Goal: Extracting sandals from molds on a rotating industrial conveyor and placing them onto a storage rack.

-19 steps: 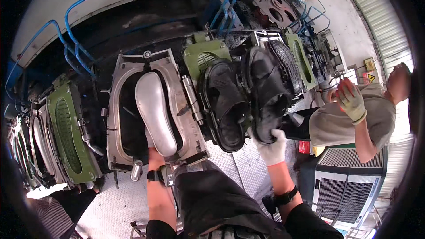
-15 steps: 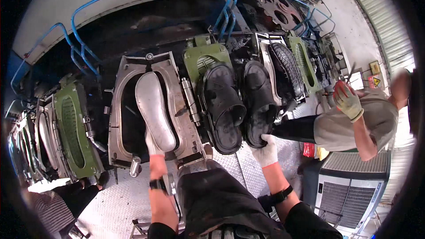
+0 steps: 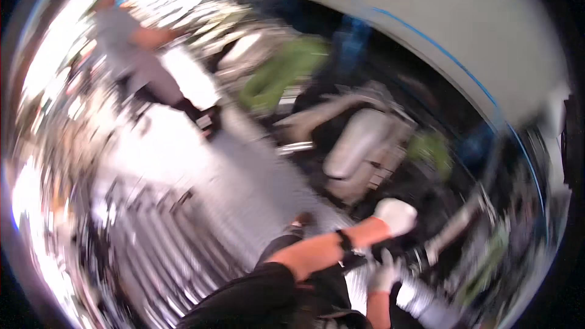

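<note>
1. Out at ten o'clock, a co-worker [image 3: 134, 42] in a light top stands by the line, arm stretched toward it, well apart from our pair of hands.
2. Up at twelve, a green mould plate [image 3: 286, 73], badly smeared by blur.
3. Just off centre at three, the silver foot-shaped form [image 3: 359, 140] lies tilted in its metal mould frame [image 3: 356, 189]. Looks like bare metal: I'd call it hard, heavy and slick under a glove, better taken round its narrow waist than at the rounded ends.
4. Down at five, the gloved right hand [image 3: 382, 275], fingers pointing up against the dark stuff; whether they close on it, I cannot tell.
5. At four, the gloved left hand [image 3: 396, 216], bunched and rounded, beyond the mould's near end; its fingers are lost, so how far open, or holding what, I cannot tell.
6. Between four and five, between those hands, a black piece [image 3: 396, 248], outline gone. My guess: light, springy, not fragile, gripping well in cloth gloves; pinch its edge, thumb on top.
</note>
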Tool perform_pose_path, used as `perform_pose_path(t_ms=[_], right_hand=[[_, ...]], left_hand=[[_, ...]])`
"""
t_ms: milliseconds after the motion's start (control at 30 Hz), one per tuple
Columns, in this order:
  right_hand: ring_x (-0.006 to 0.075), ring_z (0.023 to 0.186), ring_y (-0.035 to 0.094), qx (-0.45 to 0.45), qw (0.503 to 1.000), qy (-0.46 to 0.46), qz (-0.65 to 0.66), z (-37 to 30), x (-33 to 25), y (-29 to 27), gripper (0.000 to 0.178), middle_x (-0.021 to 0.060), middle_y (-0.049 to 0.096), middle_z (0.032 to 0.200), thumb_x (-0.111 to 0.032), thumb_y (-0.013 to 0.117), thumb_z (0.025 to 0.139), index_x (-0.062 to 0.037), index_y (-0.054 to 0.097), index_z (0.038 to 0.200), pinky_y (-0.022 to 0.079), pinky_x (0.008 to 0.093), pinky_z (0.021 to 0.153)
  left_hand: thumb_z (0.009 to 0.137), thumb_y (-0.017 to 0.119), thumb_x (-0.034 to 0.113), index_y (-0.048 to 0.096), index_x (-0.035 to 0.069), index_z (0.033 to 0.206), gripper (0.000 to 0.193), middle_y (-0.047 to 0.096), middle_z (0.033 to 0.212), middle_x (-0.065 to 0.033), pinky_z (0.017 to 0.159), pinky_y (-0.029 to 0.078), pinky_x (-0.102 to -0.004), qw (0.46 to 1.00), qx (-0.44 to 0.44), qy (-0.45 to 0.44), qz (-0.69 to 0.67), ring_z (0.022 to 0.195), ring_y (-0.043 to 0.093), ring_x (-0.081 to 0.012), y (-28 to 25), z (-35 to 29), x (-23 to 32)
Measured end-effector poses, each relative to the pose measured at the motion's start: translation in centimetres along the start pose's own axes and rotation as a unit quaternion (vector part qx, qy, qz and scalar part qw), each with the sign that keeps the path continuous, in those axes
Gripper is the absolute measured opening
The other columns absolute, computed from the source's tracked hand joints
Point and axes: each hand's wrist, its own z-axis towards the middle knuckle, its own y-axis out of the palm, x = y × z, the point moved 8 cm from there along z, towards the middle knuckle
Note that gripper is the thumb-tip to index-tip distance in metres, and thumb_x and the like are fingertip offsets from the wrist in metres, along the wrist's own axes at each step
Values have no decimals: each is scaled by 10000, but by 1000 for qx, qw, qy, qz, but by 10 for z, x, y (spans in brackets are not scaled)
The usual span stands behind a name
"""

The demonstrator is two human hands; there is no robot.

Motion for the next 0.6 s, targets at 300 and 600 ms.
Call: perform_pose_path(t_ms=[300, 600], right_hand=[[304, 936, 635, -547, 718, 406, -141, -78, 12, 42, 529, 144, 612, 1162, -124, 636, 835, -8, 472, 1324, 545, 407, 794], [221, 1040, 619, -739, 558, 130, -355, -224, -11, 159, 499, 107, 585, 1223, -88, 595, 875, -11, 457, 1349, 535, 333, 805]], left_hand=[[777, 622, 266, 653, -26, 883, 312, 647, 993, -251, 828, 502, -469, 916, 366, -159, -31, 915, 626, -419, -82, -234, -48], [749, 682, 175, 697, -44, 795, 224, 659, 728, -224, 731, 528, -413, 427, 751, -447, 233, 744, 671, -364, -98, -686, 144]])
